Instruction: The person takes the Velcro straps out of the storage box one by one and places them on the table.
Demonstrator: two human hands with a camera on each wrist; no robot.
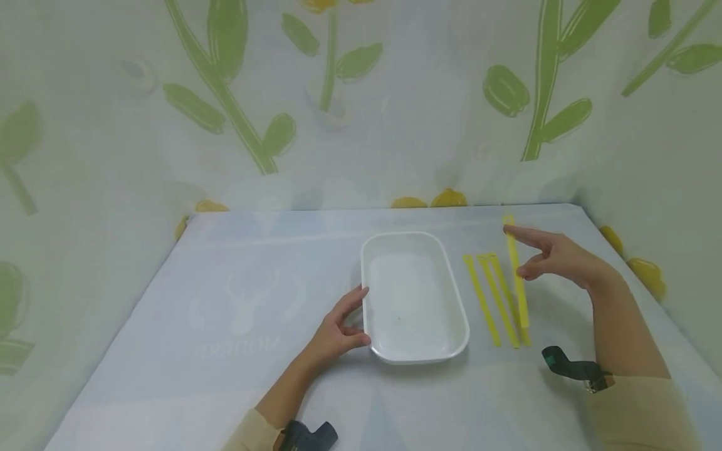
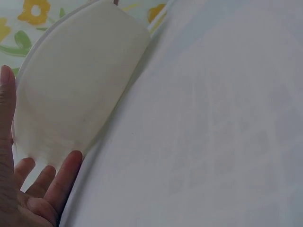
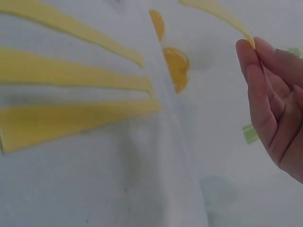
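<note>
A white rectangular tray [image 1: 414, 294] lies on the table, its outer wall [image 2: 85, 71] filling the upper left of the left wrist view. My left hand [image 1: 338, 332] touches the tray's left side, thumb and fingers spread along the rim and outer wall. To the right of the tray, my right hand [image 1: 555, 257] holds a thin yellow strip [image 1: 517, 288]. The right wrist view shows thumb and fingertips [image 3: 267, 45] pinching one end of that strip. Three more yellow strips [image 1: 482, 300] lie side by side between tray and right hand.
Pale cloth covers the table [image 1: 186, 351], with a faint deer-head print. Behind and at both sides stand pale walls [image 1: 406, 125] patterned with green leaves and yellow flowers. A dark wrist camera [image 1: 570, 366] sits on the right forearm.
</note>
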